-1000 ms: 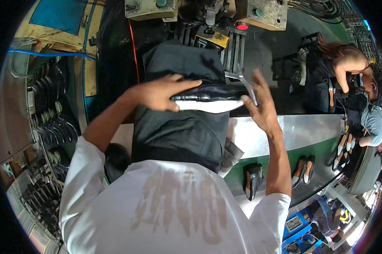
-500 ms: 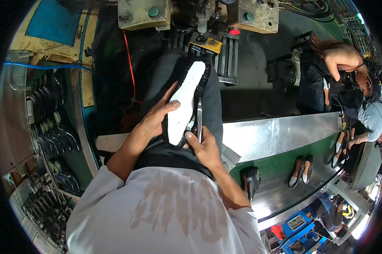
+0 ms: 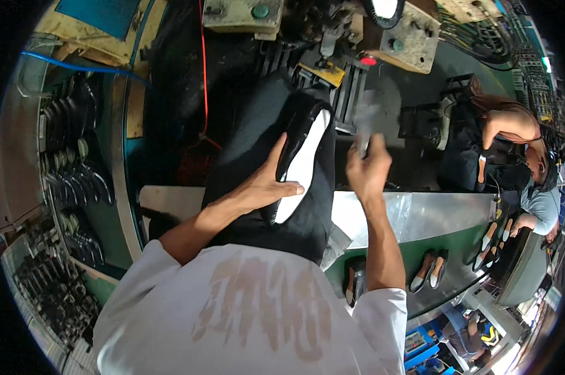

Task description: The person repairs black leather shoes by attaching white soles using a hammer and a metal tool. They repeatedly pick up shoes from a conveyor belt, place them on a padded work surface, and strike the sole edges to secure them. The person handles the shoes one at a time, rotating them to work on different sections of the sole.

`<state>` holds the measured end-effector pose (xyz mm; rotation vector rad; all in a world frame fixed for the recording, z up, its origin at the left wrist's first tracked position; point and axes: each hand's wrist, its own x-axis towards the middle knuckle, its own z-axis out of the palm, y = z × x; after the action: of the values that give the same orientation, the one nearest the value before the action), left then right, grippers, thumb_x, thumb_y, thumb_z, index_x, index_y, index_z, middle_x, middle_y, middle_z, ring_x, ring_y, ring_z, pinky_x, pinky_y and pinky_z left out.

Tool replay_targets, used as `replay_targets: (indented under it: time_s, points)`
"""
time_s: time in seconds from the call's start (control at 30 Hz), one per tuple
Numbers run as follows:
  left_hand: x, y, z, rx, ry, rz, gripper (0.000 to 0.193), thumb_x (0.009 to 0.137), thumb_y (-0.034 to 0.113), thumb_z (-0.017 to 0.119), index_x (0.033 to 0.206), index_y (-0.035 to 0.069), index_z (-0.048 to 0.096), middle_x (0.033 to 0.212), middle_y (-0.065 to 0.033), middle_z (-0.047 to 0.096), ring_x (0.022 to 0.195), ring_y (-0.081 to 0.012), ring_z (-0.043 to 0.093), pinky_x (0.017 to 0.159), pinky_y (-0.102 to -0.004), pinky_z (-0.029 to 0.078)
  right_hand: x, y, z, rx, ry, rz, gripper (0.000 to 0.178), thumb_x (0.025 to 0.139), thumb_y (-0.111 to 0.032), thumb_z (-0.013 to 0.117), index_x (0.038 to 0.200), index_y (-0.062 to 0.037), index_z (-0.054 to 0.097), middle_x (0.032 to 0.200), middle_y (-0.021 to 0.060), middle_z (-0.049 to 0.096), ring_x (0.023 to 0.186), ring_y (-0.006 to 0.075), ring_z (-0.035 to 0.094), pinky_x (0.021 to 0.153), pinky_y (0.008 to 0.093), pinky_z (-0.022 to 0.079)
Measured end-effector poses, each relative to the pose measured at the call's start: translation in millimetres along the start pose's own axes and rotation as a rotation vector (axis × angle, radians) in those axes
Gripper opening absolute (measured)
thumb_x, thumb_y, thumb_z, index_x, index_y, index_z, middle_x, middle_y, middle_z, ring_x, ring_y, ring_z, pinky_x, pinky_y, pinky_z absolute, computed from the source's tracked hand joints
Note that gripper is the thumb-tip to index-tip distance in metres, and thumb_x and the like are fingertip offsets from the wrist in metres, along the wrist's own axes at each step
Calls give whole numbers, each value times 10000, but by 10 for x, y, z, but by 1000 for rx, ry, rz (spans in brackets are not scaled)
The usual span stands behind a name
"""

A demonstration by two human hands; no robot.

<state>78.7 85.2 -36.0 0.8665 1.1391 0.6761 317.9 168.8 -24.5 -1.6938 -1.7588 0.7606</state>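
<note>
A black shoe upper (image 3: 290, 145) with a white sole side (image 3: 304, 164) facing up lies tilted across my dark-trousered lap. My left hand (image 3: 265, 185) grips it from the left, the thumb lying over the white sole near its lower end and the fingers along the black side. To the right of the shoe, and apart from it, my right hand (image 3: 368, 169) is raised with its fingers closed round a grey metal hand tool (image 3: 362, 145). Motion smears the tool's upper end, so its exact kind cannot be made out.
A machine with control boxes (image 3: 242, 15) and a red button (image 3: 368, 60) stands ahead. Shoes (image 3: 429, 272) lie on the green, metal-edged bench (image 3: 388, 250) at right. Black shoes hang on a left rack (image 3: 79, 181). A co-worker (image 3: 514, 131) sits far right.
My right hand has moved away from the shoe, up and to the right, with the metal tool. The shoe is tilted further right in my left hand. The view has shifted slightly.
</note>
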Motion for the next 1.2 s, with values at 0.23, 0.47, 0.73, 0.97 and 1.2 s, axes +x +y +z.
replay_targets:
  time_s: [0.23,0.47,0.73,0.97,1.2]
  points:
    - [50,-215,-83,94,8,131,1189,884,192,810,1702,31,-37,1769,-262,12,1643,-371,35,1323,-435,131,331,82,101,-552,-456,84,393,848,-184,683,1134,85,656,1042,354,712,1052,520,700,920,554,565]
    - [18,-355,-151,-334,-18,38,1255,786,169,817,1723,95,-16,1731,-239,225,1582,-320,257,1272,-397,260,41,601,531,-430,-298,-276,400,828,-20,652,1182,151,576,838,308,662,747,368,672,753,482,542]
    - [-784,-345,-929,-667,169,375,1102,862,290,768,1715,65,107,1580,-198,471,1423,-305,472,1178,-411,393,-224,508,729,-8,-205,-167,322,892,-44,625,1176,107,615,1073,193,669,1025,330,612,989,432,467]
    - [-2344,-1086,-2325,-331,1138,341,1107,789,146,844,1704,88,224,1678,-203,398,1512,-355,420,1260,-413,323,-146,493,803,106,-264,-120,307,841,4,647,1130,107,643,1037,166,677,959,329,628,947,437,491]
    - [-3945,-1978,-3273,467,1698,-668,1022,892,172,805,1689,424,218,1529,-476,280,1457,-554,408,1122,-551,466,-49,957,760,148,-224,-18,242,833,-17,626,1062,62,631,839,70,579,696,186,565,637,359,459]
